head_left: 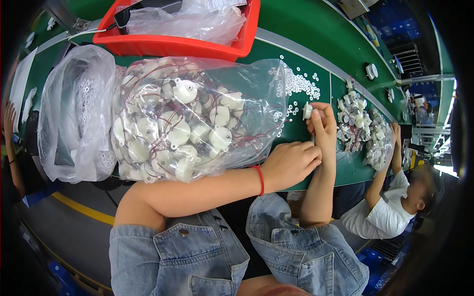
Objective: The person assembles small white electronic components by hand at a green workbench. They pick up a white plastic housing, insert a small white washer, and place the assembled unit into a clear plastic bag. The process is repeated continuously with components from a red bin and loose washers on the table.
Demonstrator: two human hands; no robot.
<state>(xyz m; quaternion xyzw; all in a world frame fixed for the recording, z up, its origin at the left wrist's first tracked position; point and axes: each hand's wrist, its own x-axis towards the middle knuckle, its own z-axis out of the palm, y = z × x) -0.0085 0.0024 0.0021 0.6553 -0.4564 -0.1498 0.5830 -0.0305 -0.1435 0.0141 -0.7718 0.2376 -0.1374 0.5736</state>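
My right hand (322,125) pinches a small white round plastic part (307,110) between thumb and fingertips, just above the green bench. Close beside the right wrist is my left hand (292,165), its fingers curled; whatever they may hold is hidden. A red cord circles the left wrist. To the left lies a large clear plastic bag (190,118) full of white round parts with thin dark red wires, its mouth toward my hands. Many small white rings (302,85) are scattered just beyond the right hand.
A red bin (177,43) with clear plastic bags stands at the back. Another clear bag (76,116) holding white rings lies at far left. To the right are a pile of wired white parts (351,118), a filled bag (379,143) and a person in a white shirt (377,217).
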